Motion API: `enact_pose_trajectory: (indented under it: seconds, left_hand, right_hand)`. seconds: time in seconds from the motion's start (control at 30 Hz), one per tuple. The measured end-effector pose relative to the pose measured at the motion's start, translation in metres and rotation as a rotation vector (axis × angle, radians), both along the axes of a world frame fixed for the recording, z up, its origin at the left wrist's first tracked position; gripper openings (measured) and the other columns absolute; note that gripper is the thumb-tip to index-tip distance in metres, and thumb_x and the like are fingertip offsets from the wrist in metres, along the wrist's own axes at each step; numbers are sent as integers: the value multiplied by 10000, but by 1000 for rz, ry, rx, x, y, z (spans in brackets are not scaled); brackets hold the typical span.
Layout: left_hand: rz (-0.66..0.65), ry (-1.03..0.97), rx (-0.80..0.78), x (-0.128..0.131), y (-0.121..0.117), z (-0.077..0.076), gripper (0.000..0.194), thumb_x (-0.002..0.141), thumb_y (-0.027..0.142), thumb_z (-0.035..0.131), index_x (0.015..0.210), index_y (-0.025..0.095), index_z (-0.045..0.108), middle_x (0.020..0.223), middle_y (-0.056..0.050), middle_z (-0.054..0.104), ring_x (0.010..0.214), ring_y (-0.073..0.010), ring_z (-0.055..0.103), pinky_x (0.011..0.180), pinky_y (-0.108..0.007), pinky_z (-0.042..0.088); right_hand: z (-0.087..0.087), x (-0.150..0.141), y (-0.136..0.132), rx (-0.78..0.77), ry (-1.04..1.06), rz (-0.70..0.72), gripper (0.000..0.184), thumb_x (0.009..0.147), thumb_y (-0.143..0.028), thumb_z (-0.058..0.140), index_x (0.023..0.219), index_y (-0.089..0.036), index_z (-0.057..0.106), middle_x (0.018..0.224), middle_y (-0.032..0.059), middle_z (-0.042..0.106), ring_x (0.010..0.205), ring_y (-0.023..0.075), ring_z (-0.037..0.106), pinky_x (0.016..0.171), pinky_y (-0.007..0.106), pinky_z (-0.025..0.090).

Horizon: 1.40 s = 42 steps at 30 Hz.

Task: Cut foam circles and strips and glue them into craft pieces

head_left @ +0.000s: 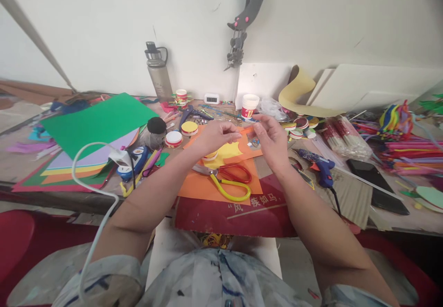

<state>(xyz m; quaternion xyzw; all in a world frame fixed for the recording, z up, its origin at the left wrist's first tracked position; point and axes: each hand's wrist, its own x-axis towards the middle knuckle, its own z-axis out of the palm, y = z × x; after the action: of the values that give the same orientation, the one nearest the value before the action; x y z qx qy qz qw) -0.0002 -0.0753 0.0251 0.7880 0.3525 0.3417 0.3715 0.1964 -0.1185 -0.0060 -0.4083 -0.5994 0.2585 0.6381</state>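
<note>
Between my two hands a small orange paper strip (pixel 247 130) is stretched above the table. My left hand (pixel 221 136) pinches its left end between thumb and fingers. At the other end, my right hand (pixel 272 136) has thumb and fingers closed on the strip. Below them lie sheets of orange paper (pixel 194 188) and a piece of yellow paper (pixel 230 150). Scissors with one red and one yellow handle (pixel 230 191) rest on the orange paper, their blades pointing left. A round white-topped piece (pixel 173 138) and a yellow-topped one (pixel 189 128) stand near my left hand.
Coloured paper sheets (pixel 100 118) are stacked at left, beside a white cable (pixel 74 164). A blue glue gun (pixel 321 168), a black phone (pixel 375 182) and pipe cleaners (pixel 411 152) lie at right. A bottle (pixel 159 74) and paper cup (pixel 249 106) stand at the back.
</note>
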Motion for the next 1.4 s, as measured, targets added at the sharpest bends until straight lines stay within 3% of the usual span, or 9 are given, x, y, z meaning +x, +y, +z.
enact_pose_trajectory:
  seconds: [0.1,0.2,0.3,0.73,0.93,1.4]
  left_hand:
    - [-12,-39,-30,0,-1,1,202,850,339,735,741,170,718,696,-7,689,682,-123,591,678,-256,442]
    - [-24,-38,-41,0,-2,1,228,849,359,736,731,165,709,711,-9,685,689,-117,572,675,-256,425]
    - [-45,-9,-30,0,-2,1,209,827,362,745,774,160,730,740,-11,689,715,-120,571,678,-258,414]
    - [-27,15,-25,-2,6,-4,220,755,349,779,746,175,646,743,13,627,710,-113,522,665,-267,399]
    - [-41,-58,-47,-7,6,1,352,709,467,822,847,171,692,837,-6,674,769,-129,571,733,-288,470]
    - [14,-73,33,-7,10,0,241,767,379,825,770,161,723,778,-8,711,721,-123,583,693,-276,425]
  right_hand:
    - [-2,-1,3,-42,-56,73,607,809,-802,820,1062,-259,718,938,31,763,767,188,684,709,335,561]
    - [-5,-4,3,-51,-149,53,570,805,-780,834,809,-229,691,807,23,711,726,178,622,681,325,502]
    - [-4,-4,1,-45,-184,-26,570,850,-747,799,698,-216,658,687,7,637,660,156,531,648,314,428]
    - [-2,4,-1,-40,-227,-146,368,893,-486,741,686,-221,591,659,-10,575,644,152,478,633,308,366]
    - [3,9,0,18,-238,-209,381,926,-536,717,732,-227,607,704,-3,585,685,166,485,660,315,387]
    - [3,9,-1,54,-233,-242,453,941,-618,725,737,-234,597,722,4,582,703,176,501,654,321,397]
